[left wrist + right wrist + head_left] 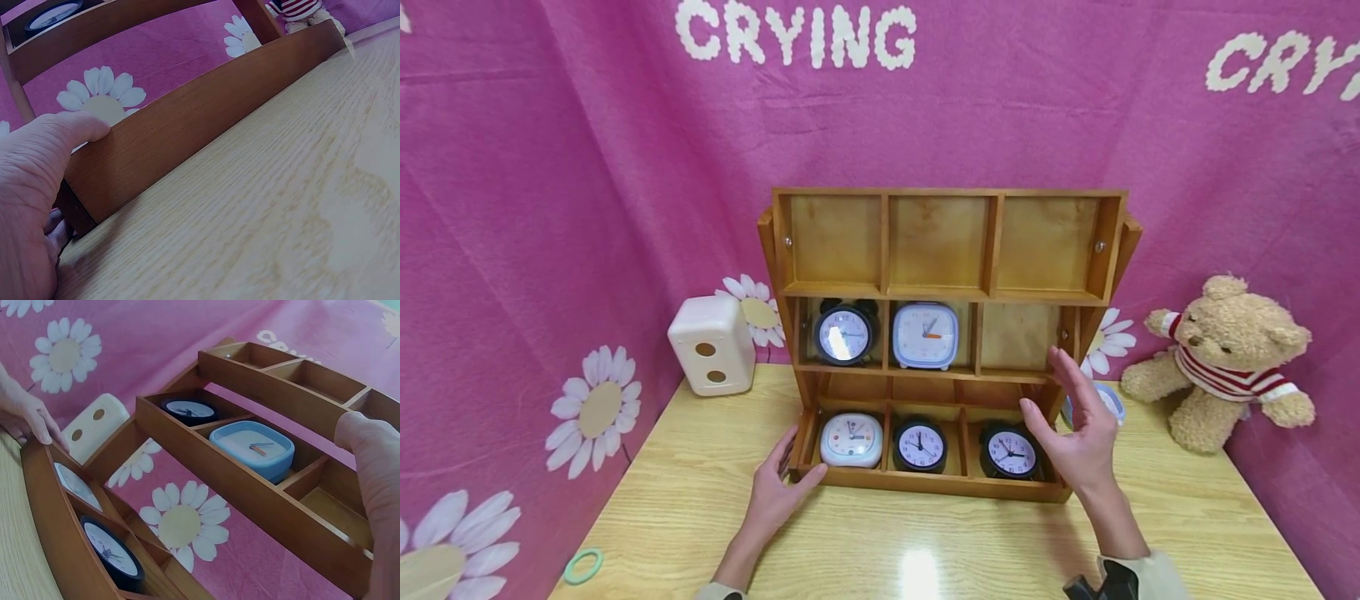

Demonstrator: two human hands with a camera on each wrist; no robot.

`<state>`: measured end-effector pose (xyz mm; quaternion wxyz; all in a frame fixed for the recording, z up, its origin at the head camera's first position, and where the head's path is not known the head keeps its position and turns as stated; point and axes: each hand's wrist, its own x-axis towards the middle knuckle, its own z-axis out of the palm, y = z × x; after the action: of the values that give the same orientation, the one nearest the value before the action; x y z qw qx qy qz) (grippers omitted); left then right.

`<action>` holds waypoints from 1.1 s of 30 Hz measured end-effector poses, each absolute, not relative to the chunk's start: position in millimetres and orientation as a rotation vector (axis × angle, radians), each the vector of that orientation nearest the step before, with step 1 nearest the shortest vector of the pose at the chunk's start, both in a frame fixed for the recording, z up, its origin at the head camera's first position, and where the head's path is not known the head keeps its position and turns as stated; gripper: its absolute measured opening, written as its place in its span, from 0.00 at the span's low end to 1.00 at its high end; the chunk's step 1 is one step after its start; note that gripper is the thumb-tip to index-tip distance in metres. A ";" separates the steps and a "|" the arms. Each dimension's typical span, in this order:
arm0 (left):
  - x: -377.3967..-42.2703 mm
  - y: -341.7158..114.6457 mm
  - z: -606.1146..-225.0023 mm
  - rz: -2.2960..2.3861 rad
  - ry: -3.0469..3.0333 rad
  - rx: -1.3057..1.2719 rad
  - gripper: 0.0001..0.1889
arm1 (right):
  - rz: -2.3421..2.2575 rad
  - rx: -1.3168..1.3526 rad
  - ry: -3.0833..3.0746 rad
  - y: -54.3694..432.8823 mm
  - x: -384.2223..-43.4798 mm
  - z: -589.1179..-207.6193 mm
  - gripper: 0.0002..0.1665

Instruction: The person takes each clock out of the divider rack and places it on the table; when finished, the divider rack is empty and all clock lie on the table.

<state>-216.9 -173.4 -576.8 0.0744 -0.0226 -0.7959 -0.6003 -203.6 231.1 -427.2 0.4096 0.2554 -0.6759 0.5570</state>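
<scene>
A wooden three-tier shelf (943, 481) stands on the table, each tier split into compartments. My left hand (777, 487) grips its lower left corner, thumb over the front board. My right hand (1084, 433) is raised by the shelf's right side, thumb and fingers spread, holding nothing. The bottom tier holds a white oval clock (852, 440), a black round clock (920, 446) and, nearest my right hand, another black clock (1009, 451). On the middle tier sit a black twin-bell alarm clock (844, 333) and a light blue square clock (925, 335).
Behind my right hand, a blue-rimmed clock (1108, 402) is partly hidden. A teddy bear (1221, 358) in a striped sweater sits at the right. At the back left stands a cream box (711, 346) with two round holes. A green ring (583, 566) lies front left. Pink cloth (625, 167) encloses the table.
</scene>
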 end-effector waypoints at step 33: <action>-214.9 -172.0 -572.3 -1.812 -2.376 -0.081 0.45 | 1.381 0.706 -1.874 184.0 -233.4 -433.8 0.53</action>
<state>-214.9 -172.0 -572.3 0.0761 -0.0271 -0.7925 -0.6045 -233.4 184.0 -433.8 0.3473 0.2721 -0.7223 0.5325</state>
